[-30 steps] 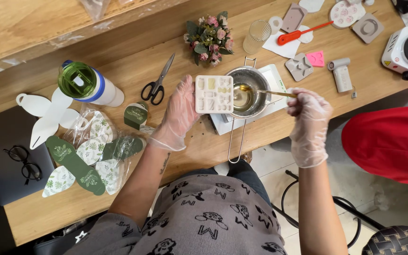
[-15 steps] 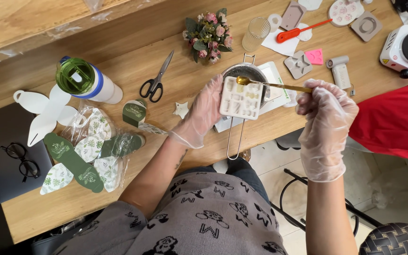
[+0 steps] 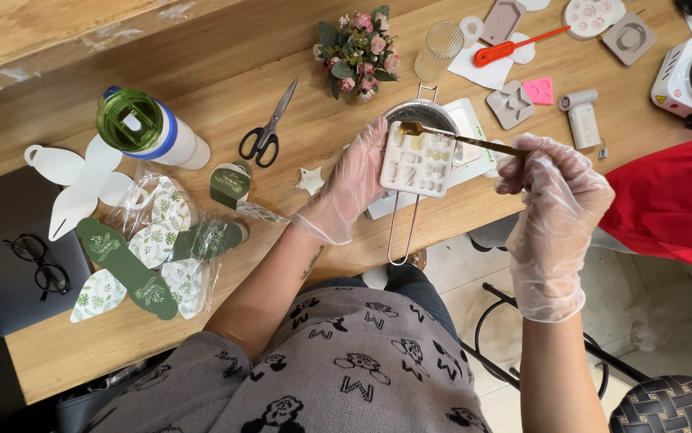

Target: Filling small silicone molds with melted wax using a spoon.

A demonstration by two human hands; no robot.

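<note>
I see the right hand (image 3: 558, 188), gloved, pinched closed on a gold spoon (image 3: 462, 142) whose bowl sits over the top edge of the white mould (image 3: 419, 159). Left hand (image 3: 352, 183), gloved, grips the mould's left side, fingers curled round it, holding it above a metal pot (image 3: 424, 112) on the wooden table (image 3: 298, 112). Spoon contents maybe wax, hard to tell. Left of the mould: small star (image 3: 311, 180), scissors (image 3: 267, 128). Beyond the mould: flower bunch (image 3: 359, 48).

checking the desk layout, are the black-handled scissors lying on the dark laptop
No, the black-handled scissors lie on the bare wooden table, well apart from the dark laptop, which carries black-framed glasses.
</note>
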